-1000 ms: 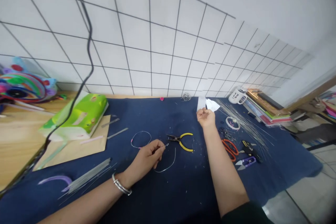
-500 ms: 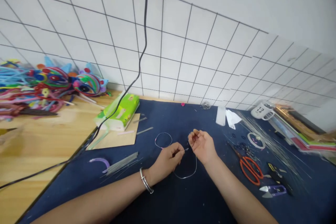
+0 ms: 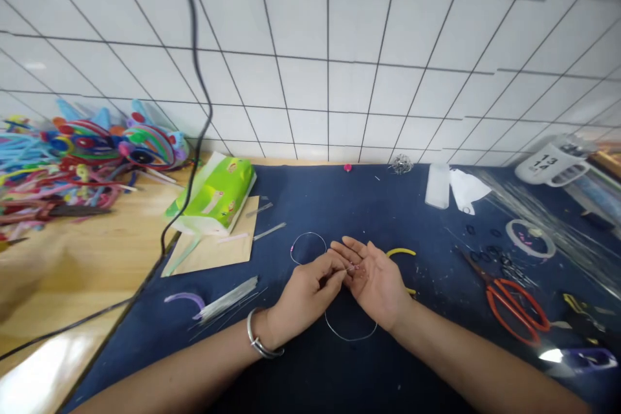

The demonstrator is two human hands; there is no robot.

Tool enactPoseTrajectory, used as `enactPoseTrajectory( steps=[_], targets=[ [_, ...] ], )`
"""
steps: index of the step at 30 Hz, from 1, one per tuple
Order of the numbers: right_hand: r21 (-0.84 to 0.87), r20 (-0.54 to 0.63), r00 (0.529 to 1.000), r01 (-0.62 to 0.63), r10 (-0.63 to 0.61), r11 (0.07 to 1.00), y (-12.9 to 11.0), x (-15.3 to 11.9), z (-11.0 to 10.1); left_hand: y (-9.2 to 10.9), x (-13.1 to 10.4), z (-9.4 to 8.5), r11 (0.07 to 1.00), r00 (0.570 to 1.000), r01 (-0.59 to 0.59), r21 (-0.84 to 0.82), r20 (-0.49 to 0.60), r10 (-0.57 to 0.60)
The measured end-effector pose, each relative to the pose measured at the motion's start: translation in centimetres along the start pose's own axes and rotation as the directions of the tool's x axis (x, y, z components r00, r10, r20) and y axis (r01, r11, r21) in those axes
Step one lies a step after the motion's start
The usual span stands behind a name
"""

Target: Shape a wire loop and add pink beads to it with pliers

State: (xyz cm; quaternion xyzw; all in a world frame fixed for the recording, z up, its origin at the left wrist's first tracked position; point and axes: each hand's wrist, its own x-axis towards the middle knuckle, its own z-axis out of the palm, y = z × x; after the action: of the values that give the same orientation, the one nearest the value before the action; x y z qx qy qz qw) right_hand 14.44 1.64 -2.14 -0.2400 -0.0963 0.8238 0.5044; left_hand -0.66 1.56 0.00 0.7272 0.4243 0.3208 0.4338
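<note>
My left hand [image 3: 308,294], with a silver bangle at its wrist, pinches the end of a thin silvery wire [image 3: 352,339] between thumb and fingers. The wire curves down in a loop below both hands. Cupped palm up, my right hand [image 3: 381,284] has small pink beads [image 3: 356,267] in it, and the wire's tip is at these beads. Behind my left hand, a thin wire ring [image 3: 309,233] with a few pink beads lies on the dark blue mat. Yellow handles [image 3: 402,251] show partly behind my right hand.
Orange scissors [image 3: 517,310], purple snips [image 3: 582,360] and a ring-shaped dish [image 3: 530,238] are at the right. Left of the hands are a wire bundle [image 3: 230,299], a purple curved piece [image 3: 187,298] and a green tissue pack [image 3: 220,194]. A black cable [image 3: 196,71] hangs in front of the wall.
My hands have come together, the left one's wire tip now over the right palm, where pink beads show. The view has shifted, and yellow handles have come into sight.
</note>
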Motion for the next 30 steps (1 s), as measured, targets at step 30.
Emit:
enactPoseTrajectory(
  steps=[30],
  targets=[
    [-0.006,0.005,1.000,-0.011,0.011,1.000,-0.1,-0.5,-0.7,0.6,-2.0,-0.3,0.713,0.827,-0.562,0.418,0.263,0.498]
  ],
)
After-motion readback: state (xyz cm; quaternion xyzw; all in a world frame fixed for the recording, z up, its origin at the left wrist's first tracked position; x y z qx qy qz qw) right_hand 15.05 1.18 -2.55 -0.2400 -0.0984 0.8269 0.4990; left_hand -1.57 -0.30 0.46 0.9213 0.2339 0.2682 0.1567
